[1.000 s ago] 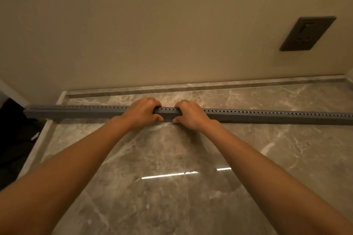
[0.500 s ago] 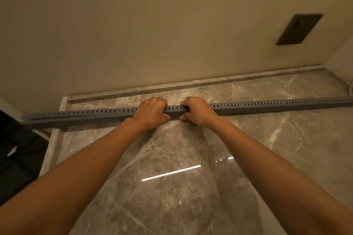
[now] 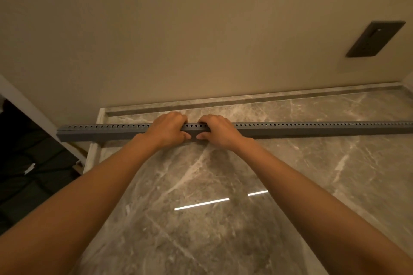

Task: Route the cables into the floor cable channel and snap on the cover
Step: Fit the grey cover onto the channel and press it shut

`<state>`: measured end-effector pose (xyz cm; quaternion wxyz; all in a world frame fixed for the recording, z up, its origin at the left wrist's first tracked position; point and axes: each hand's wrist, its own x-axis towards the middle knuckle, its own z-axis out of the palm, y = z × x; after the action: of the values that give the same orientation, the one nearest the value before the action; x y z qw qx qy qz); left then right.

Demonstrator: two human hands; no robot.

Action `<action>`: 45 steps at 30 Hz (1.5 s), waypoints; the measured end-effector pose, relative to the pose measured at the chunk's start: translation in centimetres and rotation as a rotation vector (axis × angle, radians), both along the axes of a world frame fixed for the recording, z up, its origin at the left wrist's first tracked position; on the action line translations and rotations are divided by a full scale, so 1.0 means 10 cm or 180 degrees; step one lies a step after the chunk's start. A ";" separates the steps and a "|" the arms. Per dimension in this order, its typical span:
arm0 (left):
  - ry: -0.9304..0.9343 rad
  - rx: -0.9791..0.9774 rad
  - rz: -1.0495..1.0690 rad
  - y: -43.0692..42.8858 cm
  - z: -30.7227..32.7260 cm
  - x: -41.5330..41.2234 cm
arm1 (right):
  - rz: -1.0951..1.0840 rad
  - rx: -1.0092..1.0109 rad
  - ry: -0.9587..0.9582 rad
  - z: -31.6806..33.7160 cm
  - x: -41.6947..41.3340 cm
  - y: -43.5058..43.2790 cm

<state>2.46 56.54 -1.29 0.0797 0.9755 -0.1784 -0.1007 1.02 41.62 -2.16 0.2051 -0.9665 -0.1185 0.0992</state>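
Grey marble floor (image 3: 223, 219) runs up to a beige wall (image 3: 178, 29). Across it lies the long grey cable channel (image 3: 312, 130); my left hand (image 3: 166, 130) is clamped on its middle, my right hand (image 3: 220, 130) gripping just beside, and a dark socket plate (image 3: 375, 39) sits on the wall far right.

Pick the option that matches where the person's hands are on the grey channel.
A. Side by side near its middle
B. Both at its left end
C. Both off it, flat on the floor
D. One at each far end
A: the left hand and right hand grip the channel close together near its middle, a short gap between them.
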 end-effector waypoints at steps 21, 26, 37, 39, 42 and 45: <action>0.0097 -0.0405 0.0237 0.33 0.01 0.01 | -0.0164 -0.0208 0.0071 0.05 0.01 0.01; 0.0087 -0.0336 0.0227 0.50 0.00 -0.02 | 0.0064 -0.0011 0.0114 0.01 0.04 0.43; -0.0402 -0.0309 -0.0058 0.42 -0.12 -0.10 | -0.0048 0.0140 -0.0048 0.01 0.01 0.41; -0.0304 -0.0389 -0.0045 0.43 -0.11 -0.07 | -0.0045 0.0113 0.0007 0.02 0.03 0.40; -0.0114 -0.0553 0.0018 0.49 -0.07 -0.04 | -0.0054 0.0042 0.0057 0.04 0.05 0.43; -0.0044 -0.0599 0.0072 0.63 -0.04 -0.02 | -0.0013 -0.0138 0.0039 0.04 0.05 0.53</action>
<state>2.27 62.86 -1.74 0.1709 0.9664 -0.1765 -0.0759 1.53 46.91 -1.76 0.1851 -0.9703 -0.1131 0.1073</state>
